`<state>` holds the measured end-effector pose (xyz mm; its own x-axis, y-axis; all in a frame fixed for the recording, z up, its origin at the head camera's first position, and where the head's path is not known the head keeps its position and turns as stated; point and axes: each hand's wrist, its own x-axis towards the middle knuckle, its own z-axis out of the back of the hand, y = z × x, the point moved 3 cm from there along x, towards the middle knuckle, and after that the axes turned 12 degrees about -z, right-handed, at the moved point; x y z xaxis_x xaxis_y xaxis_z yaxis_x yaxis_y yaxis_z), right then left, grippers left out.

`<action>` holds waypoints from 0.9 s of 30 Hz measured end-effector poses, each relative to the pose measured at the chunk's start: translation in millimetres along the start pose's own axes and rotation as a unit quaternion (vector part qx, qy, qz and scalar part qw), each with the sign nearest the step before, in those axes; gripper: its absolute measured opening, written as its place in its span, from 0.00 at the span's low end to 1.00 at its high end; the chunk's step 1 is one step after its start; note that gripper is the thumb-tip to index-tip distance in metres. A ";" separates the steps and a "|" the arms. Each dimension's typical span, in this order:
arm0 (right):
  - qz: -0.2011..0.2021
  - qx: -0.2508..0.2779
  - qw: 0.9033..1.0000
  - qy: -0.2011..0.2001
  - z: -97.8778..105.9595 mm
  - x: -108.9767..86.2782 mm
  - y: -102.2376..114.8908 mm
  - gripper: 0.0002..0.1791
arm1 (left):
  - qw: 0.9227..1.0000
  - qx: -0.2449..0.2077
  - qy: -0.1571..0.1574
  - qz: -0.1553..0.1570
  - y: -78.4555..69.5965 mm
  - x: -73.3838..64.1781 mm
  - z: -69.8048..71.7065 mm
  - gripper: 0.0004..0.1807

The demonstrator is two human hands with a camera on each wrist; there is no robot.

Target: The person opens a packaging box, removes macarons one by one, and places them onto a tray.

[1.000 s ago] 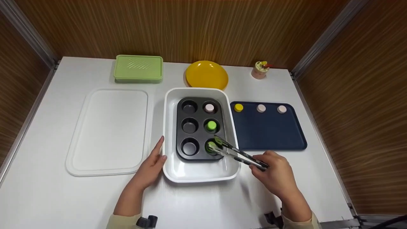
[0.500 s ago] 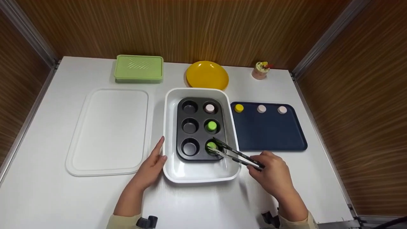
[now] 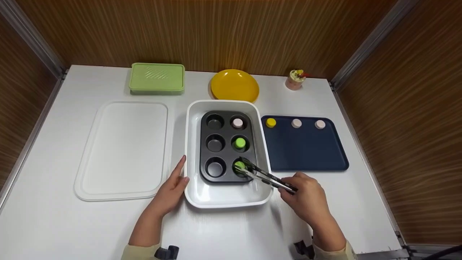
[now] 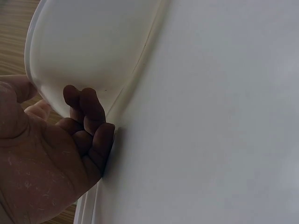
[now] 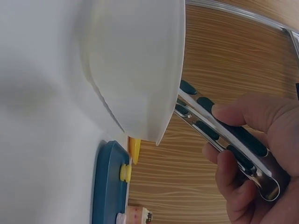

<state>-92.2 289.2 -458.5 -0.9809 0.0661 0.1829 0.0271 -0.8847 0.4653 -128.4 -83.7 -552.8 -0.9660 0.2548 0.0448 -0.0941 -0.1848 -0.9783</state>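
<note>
My right hand (image 3: 306, 196) grips metal tongs (image 3: 269, 177) with dark handle grips, thumb on one arm and fingers on the other. The tongs reach over the rim of a white bin (image 3: 227, 199) into the near right cup of a dark muffin tin (image 3: 208, 151). Their tips lie either side of a green round piece (image 3: 239, 166) there. A second green piece (image 3: 240, 143) and a pale pink piece (image 3: 237, 123) sit in the right column's other cups. My left hand (image 3: 169, 193) rests against the bin's left wall, fingers relaxed; some bend loosely in the left wrist view.
Right of the bin lies a navy tray (image 3: 305, 151) with a yellow piece (image 3: 270, 122) and two pale pink ones. A white lid (image 3: 124, 150) lies left. Behind are a green box (image 3: 157, 77), a yellow plate (image 3: 234, 86) and a small dessert cup (image 3: 295, 80).
My right hand has shifted slightly left with the tongs, and the tongs' arms have drawn closer together around the near green piece. My left hand stays at the bin.
</note>
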 end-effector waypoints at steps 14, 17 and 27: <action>-0.008 0.017 1.000 -0.020 -0.8 -4.0 -2.1 0.12 | 1.000 -0.016 -0.006 0.010 2.8 0.5 -2.1 0.36; -0.019 0.017 0.999 -0.023 1.3 -5.3 -1.8 0.12 | 1.000 -0.017 -0.007 0.008 1.7 0.1 -1.9 0.36; -0.004 0.038 0.997 -0.064 9.5 -8.6 -2.2 0.13 | 1.000 -0.014 0.001 0.006 0.5 0.2 -1.0 0.36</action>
<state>-82.0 295.0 -452.9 -0.9484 0.1357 0.2865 0.0394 -0.8464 0.5310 -128.3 -82.8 -553.6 -0.9666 0.2542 0.0337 -0.0764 -0.1601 -0.9841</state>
